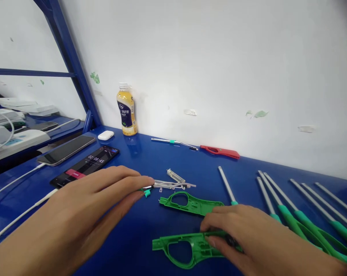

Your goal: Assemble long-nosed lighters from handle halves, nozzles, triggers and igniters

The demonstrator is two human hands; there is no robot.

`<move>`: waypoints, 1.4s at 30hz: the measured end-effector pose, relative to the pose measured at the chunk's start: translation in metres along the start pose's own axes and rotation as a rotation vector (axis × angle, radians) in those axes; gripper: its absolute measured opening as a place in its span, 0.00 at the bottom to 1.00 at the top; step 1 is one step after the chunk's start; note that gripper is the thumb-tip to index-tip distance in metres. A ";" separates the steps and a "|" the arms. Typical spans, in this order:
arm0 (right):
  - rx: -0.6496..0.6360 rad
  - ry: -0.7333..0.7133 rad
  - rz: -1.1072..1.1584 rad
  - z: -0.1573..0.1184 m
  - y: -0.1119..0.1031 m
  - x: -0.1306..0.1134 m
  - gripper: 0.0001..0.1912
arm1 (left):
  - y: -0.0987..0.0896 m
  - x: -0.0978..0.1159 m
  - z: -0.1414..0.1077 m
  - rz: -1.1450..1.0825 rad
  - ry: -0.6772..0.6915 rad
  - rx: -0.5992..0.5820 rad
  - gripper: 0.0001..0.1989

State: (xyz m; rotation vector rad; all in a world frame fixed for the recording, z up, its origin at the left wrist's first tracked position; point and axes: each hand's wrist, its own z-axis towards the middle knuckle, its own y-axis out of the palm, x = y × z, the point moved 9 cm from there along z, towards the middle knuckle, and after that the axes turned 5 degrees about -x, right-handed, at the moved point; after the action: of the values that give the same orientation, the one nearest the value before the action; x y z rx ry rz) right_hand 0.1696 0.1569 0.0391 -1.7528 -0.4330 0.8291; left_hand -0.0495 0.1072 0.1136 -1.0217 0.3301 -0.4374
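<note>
My left hand (104, 207) is closed, thumb and fingertips together around a small shiny metal piece, mostly hidden. A bright green trigger-like part (147, 193) shows just below these fingertips; whether it is held too is unclear. My right hand (233, 230) pinches the nearer green lighter shell half (187, 249), which lies with its hollow side up. A dark part partly shows beneath that hand. Beyond it lies the other green shell half (190, 202), apart from the first. Clear tubes and thin white parts (173, 184) are scattered beyond my left fingertips.
Several green lighters with metal tubes (300, 218) lie on the right. At the back are a red lighter shell (221, 151), a metal rod (173, 142) and a yellow bottle (126, 111). Two phones (87, 165), a white earphone case (106, 135) and white cables are at left.
</note>
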 end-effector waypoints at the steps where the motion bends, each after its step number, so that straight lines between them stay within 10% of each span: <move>1: -0.012 0.010 0.002 0.000 0.002 0.001 0.13 | 0.000 0.001 0.001 -0.016 0.002 -0.008 0.12; 17: 0.077 0.008 -0.176 -0.009 -0.005 0.009 0.10 | 0.009 0.006 -0.001 -0.239 0.006 -0.037 0.12; 25: 0.400 -0.061 -0.278 -0.016 -0.037 0.001 0.36 | 0.024 0.011 -0.002 -0.287 -0.046 -0.085 0.12; 34: 0.424 -0.176 -0.111 -0.012 -0.035 -0.025 0.08 | 0.025 0.025 0.011 -0.388 0.031 -0.107 0.11; 42: 0.370 -0.159 -0.038 -0.011 -0.030 -0.021 0.11 | 0.035 0.021 -0.002 -0.403 -0.031 -0.205 0.15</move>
State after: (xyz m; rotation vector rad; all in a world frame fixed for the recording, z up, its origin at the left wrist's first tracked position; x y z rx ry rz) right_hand 0.1660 0.1464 0.0759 -1.3399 -0.3878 0.9582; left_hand -0.0260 0.1110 0.0809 -1.2997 0.1403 -0.7615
